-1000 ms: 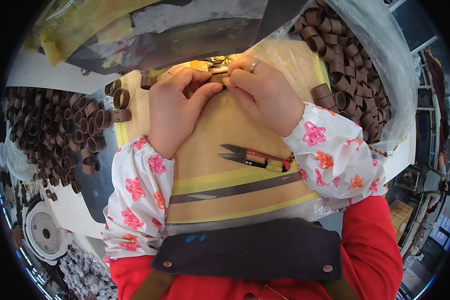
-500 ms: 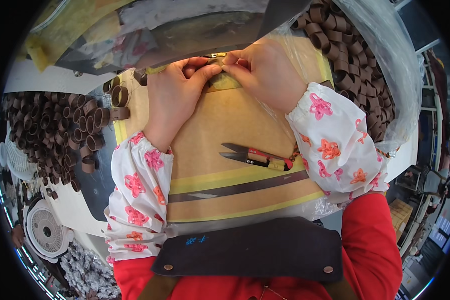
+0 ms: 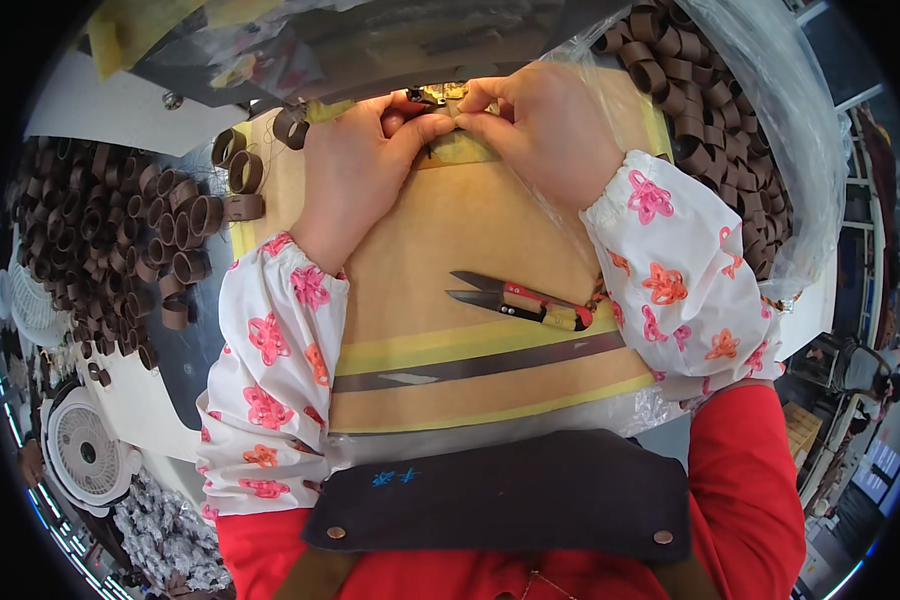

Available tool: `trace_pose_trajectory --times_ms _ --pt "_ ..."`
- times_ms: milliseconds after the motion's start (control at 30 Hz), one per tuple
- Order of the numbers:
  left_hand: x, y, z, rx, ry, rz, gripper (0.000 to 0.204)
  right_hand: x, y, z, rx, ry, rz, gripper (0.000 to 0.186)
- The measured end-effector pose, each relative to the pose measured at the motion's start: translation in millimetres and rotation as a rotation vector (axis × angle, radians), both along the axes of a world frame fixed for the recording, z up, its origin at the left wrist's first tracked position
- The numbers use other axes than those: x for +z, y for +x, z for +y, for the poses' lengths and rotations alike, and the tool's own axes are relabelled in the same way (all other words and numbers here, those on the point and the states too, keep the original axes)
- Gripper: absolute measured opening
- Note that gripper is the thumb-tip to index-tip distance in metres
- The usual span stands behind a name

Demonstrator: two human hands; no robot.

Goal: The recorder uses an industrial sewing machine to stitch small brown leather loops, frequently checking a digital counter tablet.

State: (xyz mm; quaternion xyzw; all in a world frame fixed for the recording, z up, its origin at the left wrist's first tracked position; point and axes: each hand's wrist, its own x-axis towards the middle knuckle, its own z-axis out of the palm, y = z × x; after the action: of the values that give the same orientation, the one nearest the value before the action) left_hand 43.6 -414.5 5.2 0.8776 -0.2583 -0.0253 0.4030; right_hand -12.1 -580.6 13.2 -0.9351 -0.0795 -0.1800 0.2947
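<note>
My left hand (image 3: 355,165) and my right hand (image 3: 552,130) meet at the lit metal presser-foot area (image 3: 438,95) of a sewing machine (image 3: 390,62). Thumb and forefinger are pinched together on each hand, their tips almost touching. What they grip is small and mostly covered by the fingers, so I cannot make it out. Yellow tape (image 3: 455,152) lies on the work surface just below the fingertips. Thread snips (image 3: 520,300) with black blades and a red and yellow handle rest on the tan board (image 3: 420,240), nearer to me, blades apart.
Many brown band loops (image 3: 100,240) are heaped at the left, with a few single loops (image 3: 245,172) close to my left wrist. Another heap of brown loops (image 3: 705,115) fills a clear plastic bag (image 3: 805,130) at the right. A white fan (image 3: 88,450) stands lower left.
The whole view has shifted slightly, with the snips and sleeves a little displaced in the picture. Both hands stay pinched at the machine, the fingertips only slightly moved.
</note>
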Motion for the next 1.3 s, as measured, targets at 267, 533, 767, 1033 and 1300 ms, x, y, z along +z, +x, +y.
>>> trace_pose_trajectory --times_ms 267,533,767,1033,1300 --pt "-1.6 2.7 4.9 -0.013 -0.004 -0.019 0.029 -2.9 2.2 -0.4 0.031 0.045 -0.002 0.015" --pt "-3.6 0.5 4.3 -0.005 -0.056 0.005 0.028 -2.5 1.4 2.7 0.021 -0.026 0.032 0.015" --pt "1.5 0.3 -1.4 -0.057 -0.044 -0.055 0.027 -14.2 1.0 0.9 0.026 0.078 -0.058 0.014" --pt "4.6 8.2 18.7 -0.341 -0.111 -0.051 0.026 5.3 -12.2 4.4 0.148 0.220 0.170 0.013" --pt "-0.7 -26.3 12.6 -0.346 -0.182 -0.027 0.021 6.0 -36.0 16.6 0.050 0.382 0.206 0.015"
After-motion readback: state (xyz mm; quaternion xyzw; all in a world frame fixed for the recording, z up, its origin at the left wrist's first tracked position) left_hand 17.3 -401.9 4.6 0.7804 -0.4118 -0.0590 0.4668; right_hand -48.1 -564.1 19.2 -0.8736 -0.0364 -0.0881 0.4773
